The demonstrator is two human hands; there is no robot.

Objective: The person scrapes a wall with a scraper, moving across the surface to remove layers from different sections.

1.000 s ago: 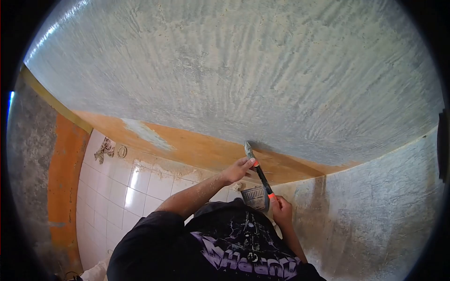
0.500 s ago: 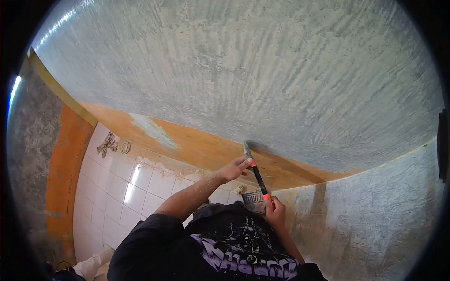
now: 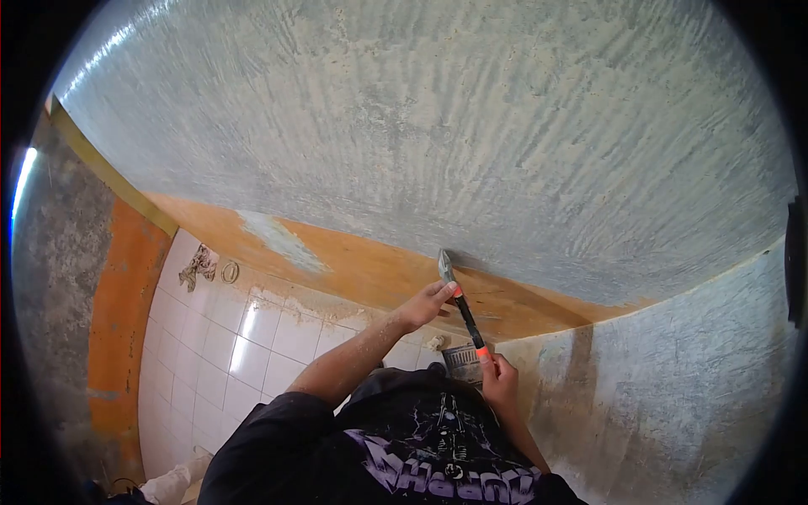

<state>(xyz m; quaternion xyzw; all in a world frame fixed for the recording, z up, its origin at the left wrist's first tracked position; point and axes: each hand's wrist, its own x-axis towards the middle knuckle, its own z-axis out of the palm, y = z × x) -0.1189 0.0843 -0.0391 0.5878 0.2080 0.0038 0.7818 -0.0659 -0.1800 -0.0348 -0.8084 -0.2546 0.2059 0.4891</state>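
Both of my hands are closed around one long-handled scraper (image 3: 469,320) with a black shaft and orange bands. My left hand (image 3: 426,306) grips it just below the metal head, around the upper orange band. Lower down, my right hand (image 3: 500,376) wraps the handle's end by the other orange band. The metal blade touches or nearly touches the wall (image 3: 421,160), where the grey scraped surface meets the orange paint (image 3: 362,265). Dust specks cover my left forearm.
A grey wall (image 3: 673,396) stands close on the right. Pale floor tiles (image 3: 278,341) carry debris along the wall's foot. A crumpled rag (image 3: 199,267) and a ring-shaped item (image 3: 230,272) lie at the left. A dark grate-like item (image 3: 461,357) is by my body.
The view has shifted slightly. The scraper's blade has turned, showing more of its flat face, and its tip sits slightly higher against the wall. Both hands keep their hold.
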